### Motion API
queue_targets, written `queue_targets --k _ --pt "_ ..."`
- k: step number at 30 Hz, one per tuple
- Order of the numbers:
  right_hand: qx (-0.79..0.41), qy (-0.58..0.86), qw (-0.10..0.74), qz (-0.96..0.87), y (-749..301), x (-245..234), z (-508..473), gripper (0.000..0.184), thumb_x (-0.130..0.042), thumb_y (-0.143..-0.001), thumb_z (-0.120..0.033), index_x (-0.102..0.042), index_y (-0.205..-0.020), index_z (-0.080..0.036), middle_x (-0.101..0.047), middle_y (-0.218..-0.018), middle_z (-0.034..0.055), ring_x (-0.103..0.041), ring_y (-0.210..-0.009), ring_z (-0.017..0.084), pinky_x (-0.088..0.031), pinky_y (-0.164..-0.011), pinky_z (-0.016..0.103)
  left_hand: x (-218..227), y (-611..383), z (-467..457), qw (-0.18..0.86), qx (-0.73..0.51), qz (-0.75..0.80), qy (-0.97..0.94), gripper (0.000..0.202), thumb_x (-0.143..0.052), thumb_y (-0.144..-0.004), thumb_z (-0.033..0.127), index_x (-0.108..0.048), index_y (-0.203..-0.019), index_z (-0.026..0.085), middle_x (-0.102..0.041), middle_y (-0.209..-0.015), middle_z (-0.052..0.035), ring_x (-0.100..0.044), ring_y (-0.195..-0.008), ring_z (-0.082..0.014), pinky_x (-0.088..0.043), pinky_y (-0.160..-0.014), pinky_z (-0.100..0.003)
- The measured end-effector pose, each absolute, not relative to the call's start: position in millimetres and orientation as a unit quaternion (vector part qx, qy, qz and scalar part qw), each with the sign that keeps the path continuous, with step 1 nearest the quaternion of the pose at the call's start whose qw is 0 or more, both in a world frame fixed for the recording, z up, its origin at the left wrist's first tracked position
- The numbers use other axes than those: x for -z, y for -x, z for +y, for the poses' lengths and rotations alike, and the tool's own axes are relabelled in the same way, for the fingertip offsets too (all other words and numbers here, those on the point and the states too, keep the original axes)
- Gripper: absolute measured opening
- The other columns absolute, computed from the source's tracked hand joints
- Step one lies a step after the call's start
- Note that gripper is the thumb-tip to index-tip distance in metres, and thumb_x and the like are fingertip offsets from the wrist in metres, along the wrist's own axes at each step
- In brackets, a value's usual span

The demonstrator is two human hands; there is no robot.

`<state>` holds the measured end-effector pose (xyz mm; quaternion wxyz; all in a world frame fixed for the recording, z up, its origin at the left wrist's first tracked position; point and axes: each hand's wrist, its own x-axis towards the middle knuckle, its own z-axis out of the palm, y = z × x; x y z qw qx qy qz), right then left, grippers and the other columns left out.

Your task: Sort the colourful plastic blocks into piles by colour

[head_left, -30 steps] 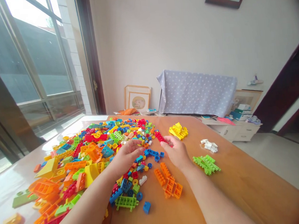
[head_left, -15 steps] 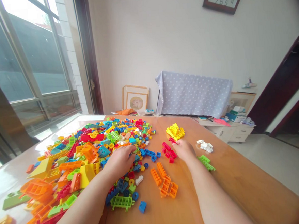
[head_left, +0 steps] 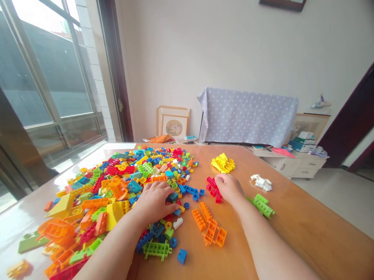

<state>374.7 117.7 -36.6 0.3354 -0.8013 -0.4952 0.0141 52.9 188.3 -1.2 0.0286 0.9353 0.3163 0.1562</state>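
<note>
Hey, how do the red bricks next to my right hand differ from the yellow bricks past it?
Colour: the red bricks are deep red, the yellow bricks bright yellow. Place: the red bricks lie close beside your right hand; the yellow bricks lie farther off, clear of both hands. Size: the yellow bricks make a bigger group than the visible red bricks. Both groups rest on the table, apart from the mixed pile.

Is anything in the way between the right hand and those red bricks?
No, nothing I can see. The right hand is right beside the red bricks. Whether they touch is hard to tell. The orange bricks lie closer to the camera, not between them.
</note>
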Motion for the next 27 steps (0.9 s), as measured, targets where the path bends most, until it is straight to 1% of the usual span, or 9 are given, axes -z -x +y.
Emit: queue_targets --k 2,4,7,11,14,18,21,25,27 --pt "-0.012 0.765 0.358 -0.535 -364.0 38.1 117.7 0.026 -0.054 -0.093 -0.037 -0.076 -0.099 -0.024 -0.073 -0.096 0.0049 -0.065 -0.087 0.019 -0.044 -0.077 0.027 1.1 -51.2 189.3 0.015 -0.156 0.318 -0.935 0.034 -0.067 -0.084 0.052 -0.07 -0.11 0.03 -0.069 -0.119 -0.0062 -0.054 -0.119 -0.0324 -0.038 -0.099 -0.048" --pt "-0.018 0.731 0.37 -0.572 -352.2 40.1 117.8 0.027 -0.054 -0.093 -0.036 -0.075 -0.102 -0.023 -0.072 -0.095 0.0042 -0.065 -0.085 0.019 -0.046 -0.078 0.028 1.9 -49.3 191.3 -0.004 -0.158 0.325 -0.932 0.025 -0.066 -0.085 0.042 -0.07 -0.107 0.03 -0.069 -0.122 -0.0049 -0.054 -0.119 -0.0316 -0.037 -0.1 -0.048" --pt "-0.023 0.706 0.361 -0.609 -335.2 41.8 117.5 0.027 -0.055 -0.093 -0.035 -0.075 -0.107 -0.023 -0.071 -0.095 0.0046 -0.065 -0.084 0.018 -0.049 -0.08 0.028 3.4 -47.2 194.0 -0.024 -0.164 0.335 -0.928 0.018 -0.063 -0.085 0.031 -0.069 -0.101 0.03 -0.068 -0.123 -0.0033 -0.053 -0.12 -0.0307 -0.036 -0.099 -0.048" --pt "0.008 0.692 0.314 -0.65 -318.4 39.6 115.5 0.03 -0.059 -0.093 -0.036 -0.073 -0.116 -0.022 -0.072 -0.107 0.0074 -0.064 -0.1 0.022 -0.047 -0.091 0.032 2.1 -45.2 195.2 -0.033 -0.174 0.348 -0.921 0.019 -0.058 -0.085 0.022 -0.069 -0.098 0.03 -0.069 -0.12 -0.003 -0.052 -0.12 -0.03 -0.036 -0.097 -0.046" --pt "0.027 0.692 0.272 -0.668 -311.1 36.9 113.6 0.035 -0.061 -0.093 -0.042 -0.071 -0.121 -0.023 -0.071 -0.113 0.0088 -0.061 -0.11 0.025 -0.044 -0.098 0.035 -1.2 -42.8 197.2 -0.043 -0.184 0.374 -0.908 0.023 -0.052 -0.086 0.017 -0.069 -0.097 0.029 -0.07 -0.116 -0.0044 -0.052 -0.119 -0.0294 -0.035 -0.098 -0.045" --pt "0.01 0.701 0.229 -0.675 -304.9 33.1 111.4 0.043 -0.062 -0.092 -0.052 -0.071 -0.122 -0.022 -0.071 -0.111 0.01 -0.061 -0.111 0.026 -0.042 -0.101 0.037 -4.8 -39.7 202.0 -0.044 -0.196 0.417 -0.887 0.025 -0.047 -0.091 0.018 -0.07 -0.097 0.028 -0.07 -0.109 -0.0064 -0.055 -0.111 -0.0289 -0.036 -0.095 -0.045" --pt "0.004 0.697 0.218 -0.683 -301.5 31.2 110.9 0.042 -0.061 -0.092 -0.055 -0.071 -0.119 -0.023 -0.071 -0.111 0.0098 -0.061 -0.111 0.026 -0.041 -0.101 0.037 -6.0 -40.1 202.4 -0.042 -0.199 0.425 -0.882 0.025 -0.045 -0.094 0.022 -0.068 -0.102 0.027 -0.069 -0.107 -0.007 -0.058 -0.107 -0.0282 -0.037 -0.093 -0.044" --pt "0.001 0.691 0.222 -0.688 -302.1 34.1 113.2 0.038 -0.06 -0.094 -0.049 -0.071 -0.12 -0.024 -0.072 -0.113 0.0084 -0.062 -0.11 0.025 -0.042 -0.1 0.035 -8.6 -44.2 197.4 -0.034 -0.214 0.416 -0.883 0.028 -0.042 -0.096 0.024 -0.067 -0.107 0.028 -0.07 -0.109 -0.0057 -0.059 -0.108 -0.0276 -0.036 -0.092 -0.044" --pt "0.009 0.697 0.235 -0.677 -304.5 36.5 114.8 0.036 -0.06 -0.095 -0.044 -0.07 -0.122 -0.023 -0.072 -0.114 0.0084 -0.062 -0.11 0.025 -0.042 -0.099 0.034 -10.9 -46.2 194.0 -0.023 -0.209 0.406 -0.889 0.027 -0.043 -0.096 0.024 -0.067 -0.105 0.029 -0.071 -0.107 -0.0045 -0.06 -0.106 -0.027 -0.036 -0.09 -0.043"
